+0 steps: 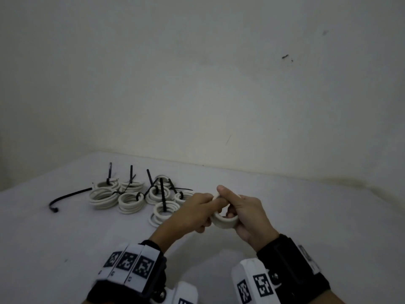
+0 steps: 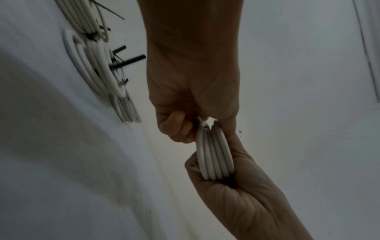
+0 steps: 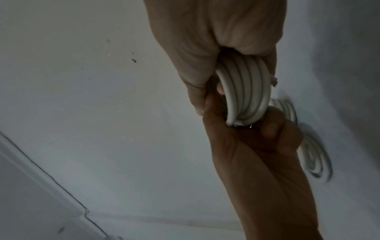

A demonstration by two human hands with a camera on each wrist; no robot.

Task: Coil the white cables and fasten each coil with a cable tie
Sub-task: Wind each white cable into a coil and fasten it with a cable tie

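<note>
A small coil of white cable (image 1: 224, 222) with several turns hangs between both hands above the white table (image 1: 306, 216). My left hand (image 1: 202, 210) grips its left side with curled fingers, and the cable's end (image 1: 215, 196) sticks up by the fingertips. My right hand (image 1: 232, 207) curls round the right side, thumb up on top. In the left wrist view the coil (image 2: 214, 155) stands edge-on between left hand (image 2: 185, 126) and right hand (image 2: 218, 177). The right wrist view shows the coil (image 3: 244, 91) between right hand (image 3: 213, 78) and left hand (image 3: 257, 129). No tie is on this coil.
Several white coils (image 1: 131, 197) bound with black cable ties (image 1: 162, 194) lie in a cluster at the back left, close to my left hand. One loose black cable tie (image 1: 70, 196) lies further left. A wall (image 1: 219, 84) closes off the table's far edge.
</note>
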